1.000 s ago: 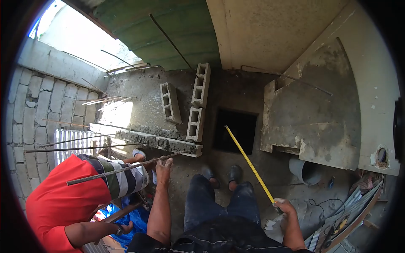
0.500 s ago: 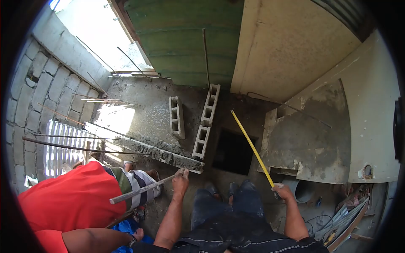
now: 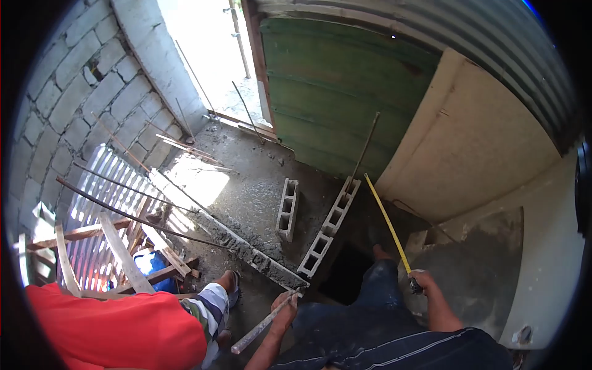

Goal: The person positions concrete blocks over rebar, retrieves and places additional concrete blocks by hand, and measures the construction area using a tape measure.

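My left hand (image 3: 284,310) is closed around a rod (image 3: 259,330) near the end of the mortar-topped block row (image 3: 246,250). The rod points down and to the left. My right hand (image 3: 422,281) grips a tape measure (image 3: 415,285), its yellow blade (image 3: 388,223) extended up and left past the dark floor opening (image 3: 348,274). Two hollow blocks stand end to end, one nearer (image 3: 317,251) and one farther (image 3: 341,206). Another hollow block (image 3: 287,209) stands apart to their left.
A person in a red shirt (image 3: 135,330) is at the lower left, beside wooden pieces (image 3: 123,253). Long rebars (image 3: 142,220) stick out over the block row. A green panel (image 3: 345,92) stands behind, and a concrete slab (image 3: 475,265) is at right.
The view has turned and shifted. One of my legs is now forward beside the floor opening. The blade's tip has moved beyond the opening toward the panels. Both hands keep their holds.
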The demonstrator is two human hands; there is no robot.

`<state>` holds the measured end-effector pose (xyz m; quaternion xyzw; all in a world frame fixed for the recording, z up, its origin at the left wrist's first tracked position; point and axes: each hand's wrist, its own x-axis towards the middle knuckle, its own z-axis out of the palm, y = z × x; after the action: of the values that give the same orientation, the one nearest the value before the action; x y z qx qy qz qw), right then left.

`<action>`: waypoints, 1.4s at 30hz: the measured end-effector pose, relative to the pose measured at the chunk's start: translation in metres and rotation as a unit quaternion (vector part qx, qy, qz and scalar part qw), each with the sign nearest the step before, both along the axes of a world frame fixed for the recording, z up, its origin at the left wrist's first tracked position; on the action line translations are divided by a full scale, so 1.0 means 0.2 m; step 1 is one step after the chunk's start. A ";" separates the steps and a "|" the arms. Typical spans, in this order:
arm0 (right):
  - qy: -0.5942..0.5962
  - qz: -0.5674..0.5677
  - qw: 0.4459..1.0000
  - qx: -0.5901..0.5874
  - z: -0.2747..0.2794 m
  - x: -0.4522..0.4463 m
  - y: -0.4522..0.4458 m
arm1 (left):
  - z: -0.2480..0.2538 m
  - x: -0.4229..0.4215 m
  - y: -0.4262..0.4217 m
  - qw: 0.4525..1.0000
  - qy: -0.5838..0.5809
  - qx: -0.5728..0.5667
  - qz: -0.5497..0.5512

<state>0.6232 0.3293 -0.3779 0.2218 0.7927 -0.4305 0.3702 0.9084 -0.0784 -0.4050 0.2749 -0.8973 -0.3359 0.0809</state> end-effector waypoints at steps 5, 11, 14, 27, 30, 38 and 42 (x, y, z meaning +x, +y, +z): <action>-0.077 0.041 0.996 -0.018 -0.38 -0.77 0.00 | 0.01 -0.07 0.08 0.990 -0.056 0.029 0.123; -0.052 0.220 0.970 0.093 -0.54 -1.45 0.10 | 0.06 -0.19 0.36 0.874 -0.320 0.243 0.275; -0.030 0.287 0.953 0.090 -0.51 -1.65 0.18 | 0.02 -0.34 0.46 0.900 -0.264 0.293 0.187; 0.083 0.338 0.937 -0.010 -0.12 -1.80 -0.39 | 0.13 -1.26 -0.13 0.943 -0.078 0.253 0.203; 0.092 0.345 0.934 -0.009 -0.05 -1.94 -0.62 | 0.27 -1.31 -0.21 0.950 -0.050 0.210 0.225; 0.140 0.393 0.908 -0.024 0.31 -2.13 -0.95 | 0.33 -0.97 0.00 0.940 -0.263 0.101 0.193; 0.174 0.353 0.917 -0.065 0.30 -2.10 -0.88 | 0.40 -0.93 0.07 0.968 -0.175 0.054 0.173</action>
<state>0.2036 0.1542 -0.3174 -0.1754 0.8419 -0.3539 0.3676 0.7229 -0.0649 -0.3255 0.4841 -0.8170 -0.3114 -0.0356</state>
